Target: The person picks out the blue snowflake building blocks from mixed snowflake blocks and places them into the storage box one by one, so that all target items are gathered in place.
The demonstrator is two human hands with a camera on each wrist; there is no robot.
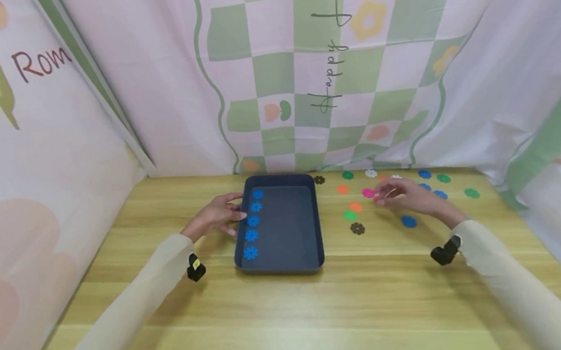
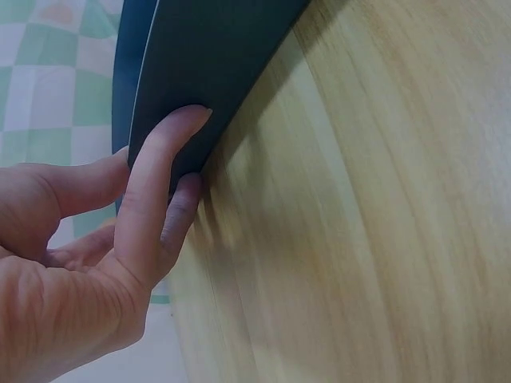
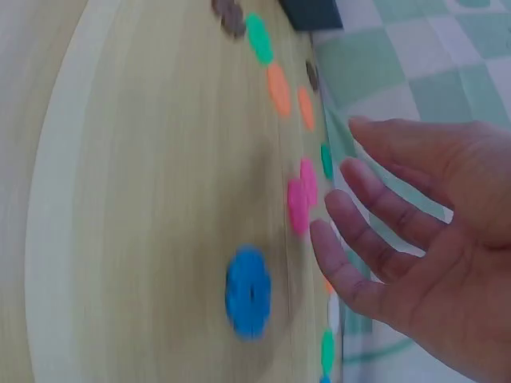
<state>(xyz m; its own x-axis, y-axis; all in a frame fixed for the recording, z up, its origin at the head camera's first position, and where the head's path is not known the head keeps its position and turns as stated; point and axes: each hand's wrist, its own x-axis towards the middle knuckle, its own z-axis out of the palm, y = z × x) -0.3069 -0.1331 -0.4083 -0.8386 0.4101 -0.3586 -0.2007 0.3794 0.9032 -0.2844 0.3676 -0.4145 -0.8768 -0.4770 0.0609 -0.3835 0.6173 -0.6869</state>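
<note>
A dark blue-grey rectangular tray (image 1: pixel 289 261) lies on the wooden table, with several blue flower-shaped pieces (image 1: pixel 251 235) in a column along its left inner side. At its left wall is my left hand (image 1: pixel 215 214); in the left wrist view relaxed fingers (image 2: pixel 152 179) rest against the outer wall and rim. My right hand (image 1: pixel 406 196) hovers over the loose pieces on the right, thumb and fingers apart with nothing between them. Just below its fingertips are two pink flower pieces (image 3: pixel 298 206), partly overlapping in the right wrist view. Nearer me lies a blue flower piece (image 1: pixel 409 221).
Loose flower pieces lie right of the tray: orange (image 1: pixel 356 207), light green (image 1: pixel 350 215), brown (image 1: pixel 358 228), white (image 1: pixel 371 173), and darker green (image 1: pixel 472 193). A patterned curtain (image 1: pixel 321 69) hangs along the table's back edge, with fabric on both sides.
</note>
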